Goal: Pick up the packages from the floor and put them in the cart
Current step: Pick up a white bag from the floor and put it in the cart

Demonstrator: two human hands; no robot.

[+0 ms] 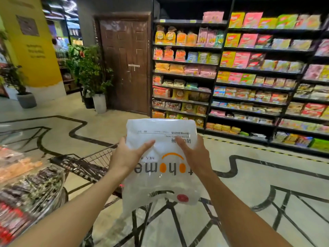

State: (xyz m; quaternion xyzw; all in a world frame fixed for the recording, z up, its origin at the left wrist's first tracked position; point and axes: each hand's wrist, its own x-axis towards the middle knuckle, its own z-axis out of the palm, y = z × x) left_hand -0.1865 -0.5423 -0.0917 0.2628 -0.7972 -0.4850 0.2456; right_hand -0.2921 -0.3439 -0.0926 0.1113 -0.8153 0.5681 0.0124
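Observation:
A white plastic package [160, 179] with orange and grey lettering and a red round mark hangs in front of me at chest height. My left hand [128, 155] grips its left edge and my right hand [194, 154] grips its right side, fingers pressed on the front. The dark wire shopping cart [85, 164] stands below and to the left of the package; its rim passes under my left forearm. No other package on the floor is in view.
Tall black shelves [249, 82] full of snack packs fill the right side. A brown door [126, 65] and potted plants [92, 73] stand behind. A display of wrapped goods [23, 189] sits at lower left. Patterned tile floor [267, 184] lies to the right.

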